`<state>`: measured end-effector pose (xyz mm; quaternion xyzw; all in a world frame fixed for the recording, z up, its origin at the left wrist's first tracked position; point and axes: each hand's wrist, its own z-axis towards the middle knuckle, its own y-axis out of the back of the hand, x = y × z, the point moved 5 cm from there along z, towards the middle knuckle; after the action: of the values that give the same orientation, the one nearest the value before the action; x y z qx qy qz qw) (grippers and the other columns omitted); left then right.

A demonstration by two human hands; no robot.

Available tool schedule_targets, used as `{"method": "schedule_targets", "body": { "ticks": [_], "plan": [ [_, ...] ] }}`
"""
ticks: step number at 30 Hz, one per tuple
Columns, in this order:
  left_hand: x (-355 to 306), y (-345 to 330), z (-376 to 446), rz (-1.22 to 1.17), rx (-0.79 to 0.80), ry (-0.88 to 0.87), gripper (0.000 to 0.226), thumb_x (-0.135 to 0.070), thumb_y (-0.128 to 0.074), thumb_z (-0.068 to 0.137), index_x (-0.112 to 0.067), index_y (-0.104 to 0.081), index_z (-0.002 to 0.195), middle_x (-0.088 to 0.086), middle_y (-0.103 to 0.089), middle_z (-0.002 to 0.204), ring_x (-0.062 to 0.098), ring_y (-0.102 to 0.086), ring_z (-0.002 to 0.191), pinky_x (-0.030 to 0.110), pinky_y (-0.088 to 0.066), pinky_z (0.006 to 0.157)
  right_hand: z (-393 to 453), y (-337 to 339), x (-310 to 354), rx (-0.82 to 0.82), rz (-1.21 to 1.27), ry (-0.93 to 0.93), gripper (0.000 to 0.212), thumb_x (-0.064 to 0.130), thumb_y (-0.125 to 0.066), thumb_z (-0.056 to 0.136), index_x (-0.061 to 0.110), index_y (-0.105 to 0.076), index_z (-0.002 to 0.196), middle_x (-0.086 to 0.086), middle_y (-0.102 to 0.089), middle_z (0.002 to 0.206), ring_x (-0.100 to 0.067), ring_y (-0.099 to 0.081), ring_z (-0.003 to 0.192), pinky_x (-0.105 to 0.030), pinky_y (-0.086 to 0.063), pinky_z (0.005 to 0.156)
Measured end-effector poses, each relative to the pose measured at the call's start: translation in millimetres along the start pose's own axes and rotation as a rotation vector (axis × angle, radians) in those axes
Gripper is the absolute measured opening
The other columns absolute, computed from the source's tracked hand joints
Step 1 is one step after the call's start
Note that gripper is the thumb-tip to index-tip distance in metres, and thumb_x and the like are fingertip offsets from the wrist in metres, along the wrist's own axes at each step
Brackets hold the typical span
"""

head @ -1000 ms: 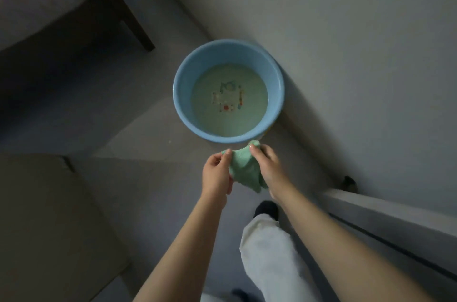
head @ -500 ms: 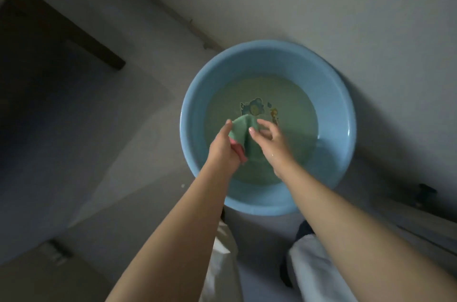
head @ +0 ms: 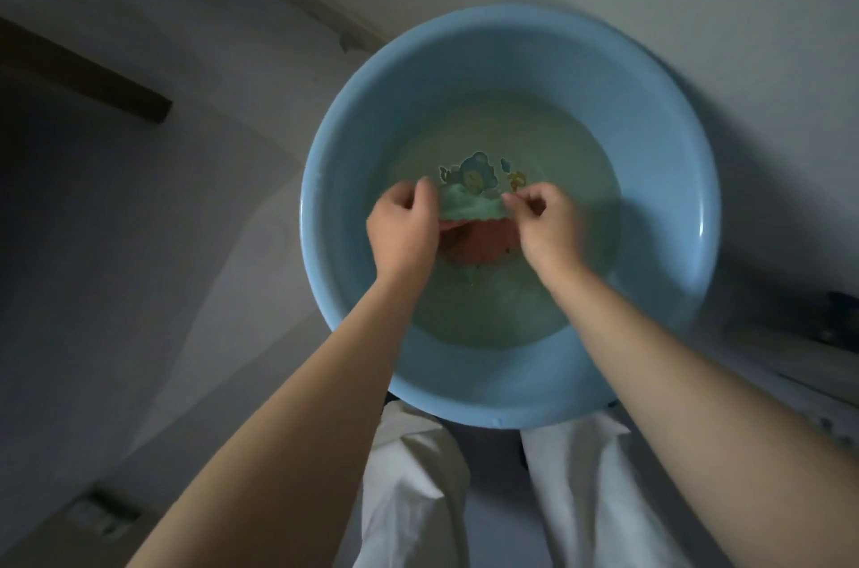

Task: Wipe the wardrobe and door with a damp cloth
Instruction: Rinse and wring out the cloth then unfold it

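Cloth (head: 472,214) is down in the water in the blue basin (head: 660,111), stretched left to right between both hands. Left hand (head: 403,227) and right hand (head: 546,223) each pinch an end, fingers curled. If it isn't wrung out, it'll probably drip all over the floor and soak the wardrobe

Dim, bluish indoor light, soft shadows, wide-angle edge distortion, slight blur

Grey floor (head: 195,242) down there, dim and smooth, and a round blue basin (head: 669,177) sits right on it, close against the pale wall, holding shallow water with a cartoon print on its bottom, just beyond the fingertips.
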<state>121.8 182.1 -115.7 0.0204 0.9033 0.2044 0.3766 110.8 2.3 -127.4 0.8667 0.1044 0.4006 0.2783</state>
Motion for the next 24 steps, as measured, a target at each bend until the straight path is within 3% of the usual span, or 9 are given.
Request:
{"method": "schedule_targets", "body": {
  "ticks": [3,5,7,9,14,17,19,22,24],
  "plan": [
    [8,-17,-1,0.431,0.054,-0.122,0.040,-0.042,-0.038,0.090,-0.014,-0.066,0.088,0.009,-0.063,0.102,0.028,-0.053,0.107,0.043,-0.040,0.100,2,-14,-4,-0.023,-0.126,0.072,0.021,0.028,-0.062,0.092,0.008,-0.063,0.098,-0.012,-0.058,0.107,-0.025,-0.054,0.099,-0.027,-0.036,0.081],
    [20,-25,0,0.621,0.078,-0.033,0.038,-0.044,-0.038,0.095,-0.021,-0.057,0.119,0.013,-0.041,0.133,0.030,-0.028,0.130,0.043,-0.019,0.110,2,-26,-12,0.013,-0.237,0.044,0.035,0.038,-0.054,0.094,0.015,-0.058,0.120,-0.016,-0.050,0.127,-0.033,-0.046,0.117,-0.034,-0.036,0.096],
    [27,-30,-1,0.553,0.075,0.069,0.045,-0.046,-0.040,0.095,-0.027,-0.041,0.136,0.015,-0.023,0.145,0.032,-0.016,0.136,0.044,-0.016,0.111,2,-41,-17,0.063,-0.367,0.024,0.048,0.045,-0.047,0.096,0.024,-0.044,0.138,-0.018,-0.038,0.140,-0.036,-0.036,0.127,-0.040,-0.031,0.104],
    [32,-31,0,0.377,0.062,0.210,0.051,-0.046,-0.039,0.097,-0.030,-0.032,0.144,0.018,-0.018,0.149,0.036,-0.016,0.137,0.040,-0.017,0.113,0,-58,-15,0.144,-0.279,0.008,0.046,0.040,-0.045,0.098,0.020,-0.043,0.139,-0.020,-0.041,0.139,-0.035,-0.040,0.127,-0.039,-0.034,0.101],
    [25,-33,8,-0.120,0.106,0.359,0.064,-0.061,-0.044,0.085,-0.019,-0.052,0.133,0.009,-0.055,0.134,0.029,-0.053,0.120,0.039,-0.039,0.106,-17,-69,17,0.226,0.320,-0.169,0.026,0.021,-0.046,0.100,0.007,-0.065,0.112,-0.006,-0.065,0.100,-0.019,-0.059,0.094,-0.015,-0.043,0.069],
    [24,-41,11,-0.382,0.159,0.512,0.075,-0.069,-0.056,0.066,-0.013,-0.063,0.116,0.006,-0.069,0.107,0.023,-0.067,0.093,0.033,-0.052,0.084,-30,-55,34,0.157,0.488,-0.158,0.032,0.016,-0.052,0.095,0.013,-0.059,0.064,0.002,-0.057,0.062,-0.006,-0.052,0.060,-0.016,-0.037,0.055],
    [9,-45,9,-0.349,0.217,0.458,0.067,-0.059,-0.058,0.074,-0.011,-0.059,0.121,0.005,-0.068,0.109,0.021,-0.067,0.091,0.030,-0.053,0.079,-33,-45,40,0.071,0.403,-0.104,0.046,0.028,-0.052,0.095,0.007,-0.051,0.054,0.002,-0.050,0.050,-0.004,-0.045,0.046,-0.020,-0.034,0.050],
    [-11,-53,1,-0.166,0.227,0.228,0.041,-0.039,-0.042,0.099,-0.011,-0.054,0.127,-0.004,-0.057,0.111,0.006,-0.055,0.086,0.018,-0.044,0.068,-28,-32,45,-0.111,0.332,-0.014,0.050,0.036,-0.051,0.097,0.011,-0.052,0.053,-0.002,-0.052,0.053,-0.018,-0.053,0.058,-0.034,-0.039,0.059],
    [-19,-55,-7,-0.104,0.202,0.112,0.039,-0.035,-0.036,0.102,-0.013,-0.054,0.129,-0.007,-0.055,0.119,0.006,-0.054,0.099,0.016,-0.041,0.081,-22,-26,45,-0.162,0.318,0.036,0.047,0.034,-0.051,0.098,0.015,-0.053,0.055,0.000,-0.055,0.055,-0.022,-0.057,0.062,-0.034,-0.040,0.062]
  ]
}}
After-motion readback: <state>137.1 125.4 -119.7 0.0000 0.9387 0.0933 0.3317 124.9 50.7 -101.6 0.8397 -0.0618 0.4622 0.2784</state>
